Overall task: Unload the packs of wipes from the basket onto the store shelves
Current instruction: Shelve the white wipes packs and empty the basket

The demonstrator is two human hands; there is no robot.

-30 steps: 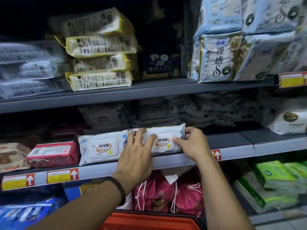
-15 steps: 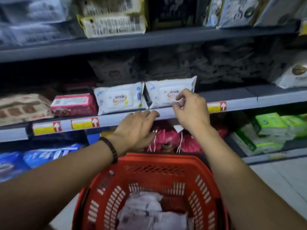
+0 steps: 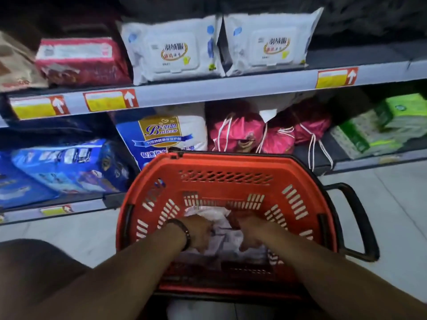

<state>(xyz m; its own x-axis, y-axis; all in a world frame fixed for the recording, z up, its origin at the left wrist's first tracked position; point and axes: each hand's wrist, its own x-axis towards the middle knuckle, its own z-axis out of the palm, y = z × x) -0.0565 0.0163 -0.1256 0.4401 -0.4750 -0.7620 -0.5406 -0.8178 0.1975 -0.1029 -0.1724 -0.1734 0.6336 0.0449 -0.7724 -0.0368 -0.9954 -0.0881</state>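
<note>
Shelf (image 3: 231,90): two shelved packs (image 3: 171,49) upright.
Basket (image 3: 221,162): loose packs (image 3: 208,213) probably soft, light, slippery; hold both ends.
Left grip (image 3: 198,234), right grip (image 3: 253,234): on packs, closure unclear.

The left hand (image 3: 199,234) and right hand (image 3: 253,234) rest on white packs (image 3: 220,224) in the red basket (image 3: 226,163) at 6 o'clock; two shelved packs (image 3: 172,50) at 12.

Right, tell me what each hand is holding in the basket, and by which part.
Cannot be told. The left hand and right hand both reach down onto the white packs of wipes inside the red basket, but blur hides any grip.
</note>
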